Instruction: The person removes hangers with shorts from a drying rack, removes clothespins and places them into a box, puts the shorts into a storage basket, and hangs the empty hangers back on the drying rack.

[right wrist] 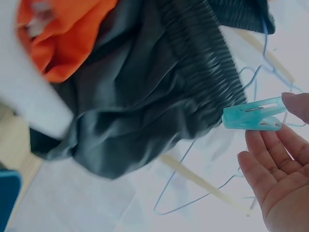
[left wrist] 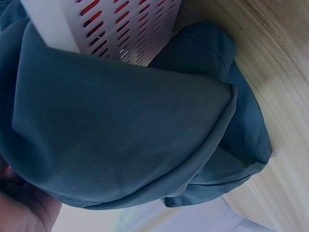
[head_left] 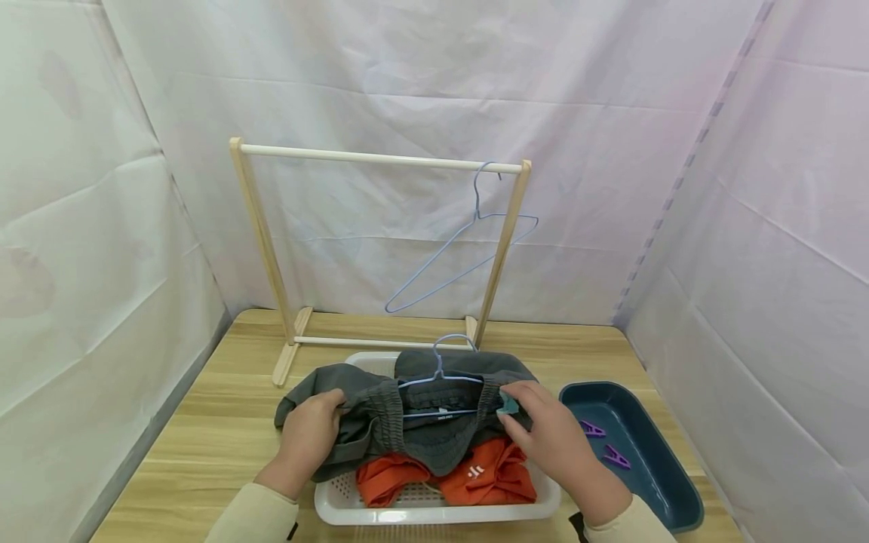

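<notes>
Dark grey trousers (head_left: 448, 441) with a gathered elastic waistband lie over the white basket, with a blue wire hanger (head_left: 440, 369) set inside the waistband. My left hand (head_left: 312, 426) grips the trousers at the left, beside the hanger's end. In the left wrist view the cloth hides most of that hand. At the waistband's right side, my right hand (head_left: 546, 430) pinches a teal clothespin (right wrist: 253, 116) between thumb and fingers. The clothespin's jaw end meets the waistband edge in the right wrist view.
Orange clothing (head_left: 489, 479) lies in the white basket (head_left: 434, 516). At the right, a dark blue tray (head_left: 661, 460) holds purple clothespins (head_left: 616, 456). Behind the basket stands a wooden rack (head_left: 380, 157), with another blue hanger (head_left: 434, 260) hooked on its bar. White sheets enclose the table.
</notes>
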`<control>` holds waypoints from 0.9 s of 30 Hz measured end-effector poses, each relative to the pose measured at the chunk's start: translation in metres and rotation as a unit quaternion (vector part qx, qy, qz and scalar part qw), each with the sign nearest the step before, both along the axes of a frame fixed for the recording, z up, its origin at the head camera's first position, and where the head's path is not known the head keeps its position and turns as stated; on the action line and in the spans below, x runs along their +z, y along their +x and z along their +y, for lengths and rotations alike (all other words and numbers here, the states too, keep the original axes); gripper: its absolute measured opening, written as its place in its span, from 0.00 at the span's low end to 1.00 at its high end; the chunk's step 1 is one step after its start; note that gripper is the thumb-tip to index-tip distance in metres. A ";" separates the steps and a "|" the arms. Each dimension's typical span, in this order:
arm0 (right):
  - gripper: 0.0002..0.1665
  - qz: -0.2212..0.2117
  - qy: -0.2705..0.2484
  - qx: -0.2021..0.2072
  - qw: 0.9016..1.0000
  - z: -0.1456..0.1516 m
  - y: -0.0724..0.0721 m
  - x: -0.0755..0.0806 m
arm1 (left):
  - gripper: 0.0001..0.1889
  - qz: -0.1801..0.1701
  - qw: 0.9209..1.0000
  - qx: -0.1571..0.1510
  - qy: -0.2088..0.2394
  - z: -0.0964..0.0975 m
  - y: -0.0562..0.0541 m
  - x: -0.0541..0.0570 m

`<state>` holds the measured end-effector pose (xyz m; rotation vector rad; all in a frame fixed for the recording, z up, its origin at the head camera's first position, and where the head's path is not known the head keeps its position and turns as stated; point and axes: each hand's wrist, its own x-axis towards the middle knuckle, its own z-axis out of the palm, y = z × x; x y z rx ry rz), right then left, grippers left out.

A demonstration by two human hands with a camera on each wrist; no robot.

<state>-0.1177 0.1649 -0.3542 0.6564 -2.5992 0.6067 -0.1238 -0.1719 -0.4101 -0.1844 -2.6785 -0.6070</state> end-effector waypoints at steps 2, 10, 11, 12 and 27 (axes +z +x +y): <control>0.23 -0.009 0.004 -0.011 1.000 0.006 -0.001 -0.001 | 0.15 0.002 1.000 0.000 0.000 0.000 0.000 0.000; 0.22 -0.067 0.017 -0.062 0.996 0.025 -0.011 -0.003 | 0.14 0.008 1.000 -0.003 0.004 0.000 0.000 0.001; 0.22 -0.075 0.017 -0.067 0.995 0.028 -0.013 -0.003 | 0.14 0.007 1.000 -0.004 0.004 0.000 0.001 0.001; 0.22 -0.083 0.016 -0.071 0.994 0.031 -0.014 -0.004 | 0.14 0.007 1.000 -0.004 0.005 0.000 0.001 0.001; 0.26 -0.167 0.031 -0.160 0.972 0.078 -0.035 -0.017 | 0.15 0.006 1.000 -0.005 0.007 0.001 0.001 0.002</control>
